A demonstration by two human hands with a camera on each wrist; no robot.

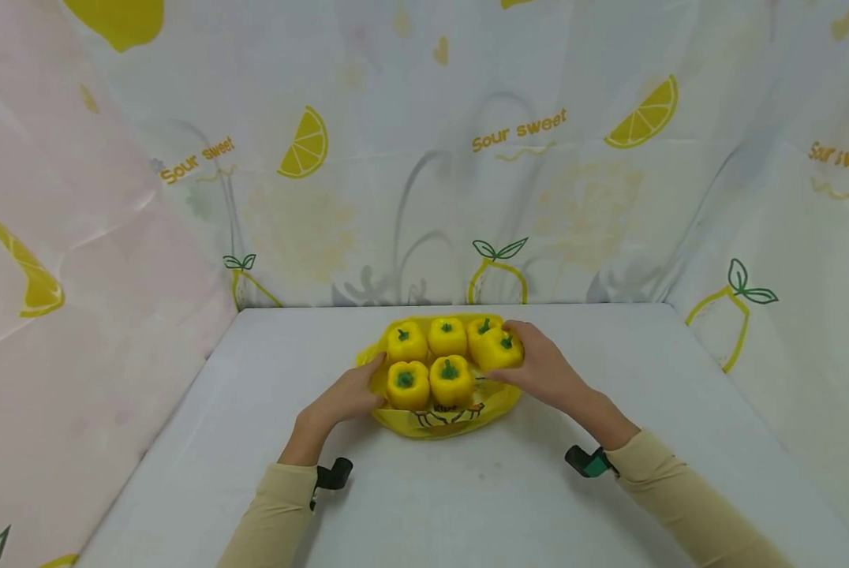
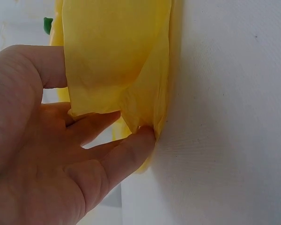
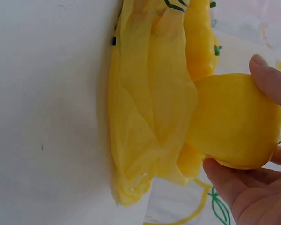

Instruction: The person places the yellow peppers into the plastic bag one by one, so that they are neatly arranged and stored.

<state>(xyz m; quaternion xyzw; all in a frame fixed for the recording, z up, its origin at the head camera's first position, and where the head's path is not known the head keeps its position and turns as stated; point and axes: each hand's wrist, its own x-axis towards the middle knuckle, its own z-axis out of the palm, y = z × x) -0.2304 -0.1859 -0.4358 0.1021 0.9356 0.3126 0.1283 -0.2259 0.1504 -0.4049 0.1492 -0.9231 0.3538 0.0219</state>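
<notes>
A yellow plastic bag (image 1: 499, 406) with dark printing lies open on the white table, several yellow bell peppers (image 1: 408, 385) standing in it with green stems up. My right hand (image 1: 544, 369) grips one yellow bell pepper (image 3: 239, 122) at the bag's right side, thumb and fingers spread around it. That pepper sits higher than its neighbours and partly hides the bell pepper (image 1: 478, 325) behind it. At the bag's left end, my left hand (image 1: 346, 394) holds the edge. In the left wrist view, part of the thumb is hidden behind the yellow film (image 2: 112, 56).
The white table (image 1: 439, 505) extends in front of the bag and to both sides. Behind it hangs a pale cloth (image 1: 396, 221) printed with lemons and lettering, with more cloth at left and right. A dark wrist camera (image 1: 335, 473) sits by the left sleeve.
</notes>
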